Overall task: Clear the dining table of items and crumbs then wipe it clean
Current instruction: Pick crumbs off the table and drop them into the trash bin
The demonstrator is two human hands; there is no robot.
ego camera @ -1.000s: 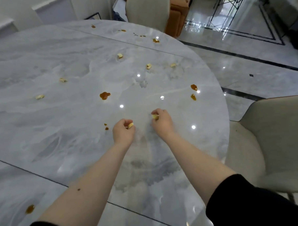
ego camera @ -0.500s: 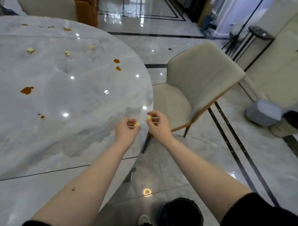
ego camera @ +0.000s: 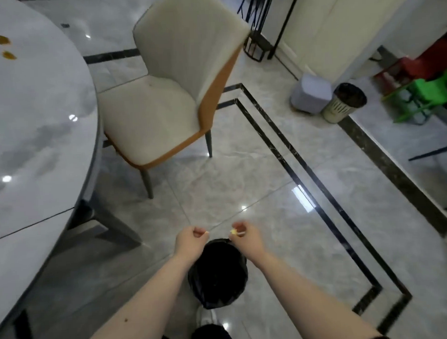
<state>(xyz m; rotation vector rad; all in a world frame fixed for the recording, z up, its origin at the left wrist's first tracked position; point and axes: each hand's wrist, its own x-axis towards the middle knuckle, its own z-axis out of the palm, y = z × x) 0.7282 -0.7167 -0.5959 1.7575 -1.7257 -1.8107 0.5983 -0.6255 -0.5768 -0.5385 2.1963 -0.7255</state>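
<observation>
Left hand: the left hand (ego camera: 191, 238) hangs over the floor at the bin's 11 o'clock rim, fingers curled in, thumb and forefinger pinching a pale crumb (ego camera: 206, 232) that barely shows.
Right hand: the right hand (ego camera: 244, 236) sits at the bin's 1 o'clock rim, fingers curled, pinching a yellow scrap (ego camera: 233, 231) at its fingertips.
Bin: a bin (ego camera: 218, 272) lined with a black bag stands on the floor under and between the two wrists.
Table: the marble table (ego camera: 31, 131) fills the frame's 9 o'clock side, well apart from both hands; two brown spills (ego camera: 5, 47) lie near its far edge, at 10 o'clock.
Chair: a cream chair (ego camera: 172, 87) with an orange back stands at 12 o'clock, just beside the table edge.
Background: a grey bin (ego camera: 310, 93) and a perforated bin (ego camera: 343, 102) stand side by side at 2 o'clock.
</observation>
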